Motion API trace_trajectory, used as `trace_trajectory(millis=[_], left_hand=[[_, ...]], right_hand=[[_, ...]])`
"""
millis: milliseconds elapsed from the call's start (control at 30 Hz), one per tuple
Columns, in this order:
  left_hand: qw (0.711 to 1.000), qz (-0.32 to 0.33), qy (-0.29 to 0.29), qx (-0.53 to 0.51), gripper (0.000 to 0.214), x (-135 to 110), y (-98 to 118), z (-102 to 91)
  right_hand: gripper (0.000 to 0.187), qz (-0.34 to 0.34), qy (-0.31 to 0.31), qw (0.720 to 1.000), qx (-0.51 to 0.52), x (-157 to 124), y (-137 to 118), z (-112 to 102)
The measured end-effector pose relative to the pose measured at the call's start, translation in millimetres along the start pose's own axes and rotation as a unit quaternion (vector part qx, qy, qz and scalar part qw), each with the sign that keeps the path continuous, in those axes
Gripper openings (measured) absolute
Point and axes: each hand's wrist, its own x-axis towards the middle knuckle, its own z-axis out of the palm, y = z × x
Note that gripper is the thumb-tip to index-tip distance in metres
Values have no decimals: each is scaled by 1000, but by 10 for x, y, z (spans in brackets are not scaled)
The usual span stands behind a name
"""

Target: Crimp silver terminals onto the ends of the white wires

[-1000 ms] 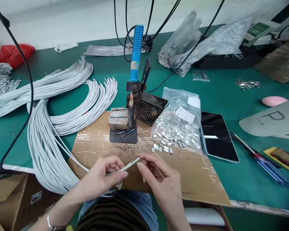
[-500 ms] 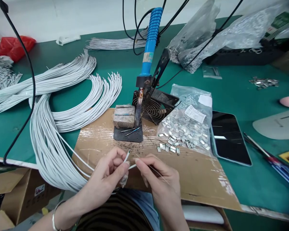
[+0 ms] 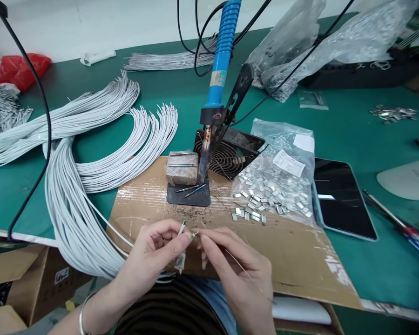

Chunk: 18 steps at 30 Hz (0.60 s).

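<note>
a white wire (image 3: pixel 182 227) is pinched tight in the left hand (image 3: pixel 150 260), a thin strand (image 3: pixel 247 274) in the right hand (image 3: pixel 235 272); the wire's end is partly hidden by the fingertips (image 3: pixel 185 237), over the cardboard sheet (image 3: pixel 300 265).

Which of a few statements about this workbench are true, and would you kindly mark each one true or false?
The left hand holds a thin white insulated wire. True.
The right hand wears a silver bangle. False: the silver bangle is on the left wrist.
The blue ribbed soldering iron stands in a black metal holder. True.
The clear plastic bag is empty. False: it holds small silver metal clips.
</note>
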Motion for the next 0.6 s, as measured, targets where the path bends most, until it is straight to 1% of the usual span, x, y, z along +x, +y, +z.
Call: trace_trajectory(millis=[100,200,400,467,600], left_hand=[[1000,-5,-2,-5,34,-2,-2,7],[1000,4,-2,-1,34,-5,-5,14],[999,19,9,27,33,-13,-28,12],[999,20,11,33,33,-13,-32,9],[999,25,9,41,31,-15,-37,8]], right_hand=[[20,-8,7,1000,-16,-9,-44,22],[19,-6,14,1000,-23,-23,-76,40],[20,38,52,998,-5,-67,-142,93],[19,41,52,998,-6,-83,-138,92],[17,22,43,999,-5,-101,-90,69]])
